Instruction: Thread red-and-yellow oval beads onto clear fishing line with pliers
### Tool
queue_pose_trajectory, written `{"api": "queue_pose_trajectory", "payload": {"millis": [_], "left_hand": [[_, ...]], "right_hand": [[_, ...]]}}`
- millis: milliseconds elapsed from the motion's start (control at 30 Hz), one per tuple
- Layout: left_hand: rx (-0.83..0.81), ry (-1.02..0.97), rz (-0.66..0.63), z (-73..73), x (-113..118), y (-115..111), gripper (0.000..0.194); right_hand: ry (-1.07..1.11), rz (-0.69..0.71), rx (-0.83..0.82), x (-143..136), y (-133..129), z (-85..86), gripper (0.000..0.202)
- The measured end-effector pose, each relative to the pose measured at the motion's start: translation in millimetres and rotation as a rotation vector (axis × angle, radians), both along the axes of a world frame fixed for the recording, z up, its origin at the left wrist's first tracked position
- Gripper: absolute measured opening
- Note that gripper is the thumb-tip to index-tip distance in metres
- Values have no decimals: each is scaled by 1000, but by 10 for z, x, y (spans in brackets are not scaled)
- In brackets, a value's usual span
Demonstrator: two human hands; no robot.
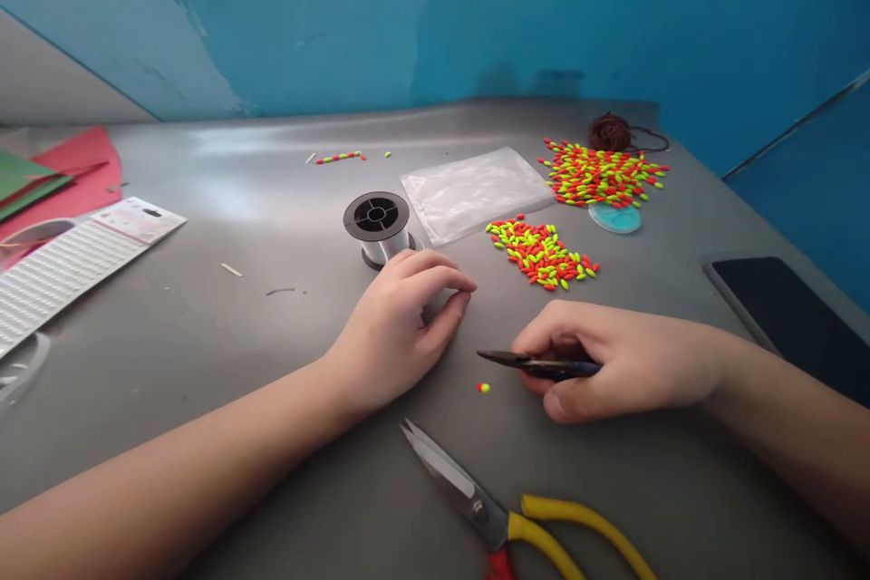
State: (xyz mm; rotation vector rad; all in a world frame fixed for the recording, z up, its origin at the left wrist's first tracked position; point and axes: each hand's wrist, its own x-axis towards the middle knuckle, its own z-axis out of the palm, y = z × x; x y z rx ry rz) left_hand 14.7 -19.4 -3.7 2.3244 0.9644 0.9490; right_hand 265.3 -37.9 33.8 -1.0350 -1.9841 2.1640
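My right hand (604,358) is closed around dark, slim-nosed pliers (501,358), whose jaws point left. Just below the pliers' tip, a small red and yellow-green bead or pair of beads (483,388) lies on the table. My left hand (401,317) rests beside a spool of clear line (384,246), its thumb and forefinger pinched together; anything between them is too small to make out. To the far side of both hands is a loose heap of red and yellow-green oval beads (542,252).
Yellow-handled scissors (468,489) lie at the near edge. A larger bead pile (604,177), dark cord (610,133), teal disc (615,218) and plastic bag (476,192) are farther back. A phone (795,317) lies right; a white ribbed card (74,276) lies left.
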Motion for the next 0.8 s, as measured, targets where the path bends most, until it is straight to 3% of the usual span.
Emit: {"api": "queue_pose_trajectory", "payload": {"millis": [300, 633, 800], "left_hand": [[128, 262, -59, 82, 92, 137, 18], [210, 487, -137, 171, 591, 553, 29], [251, 540, -193, 172, 688, 651, 32]], "right_hand": [[64, 30, -41, 38, 25, -17, 25], [18, 67, 3, 63, 39, 9, 23], [30, 71, 5, 70, 39, -21, 25]]}}
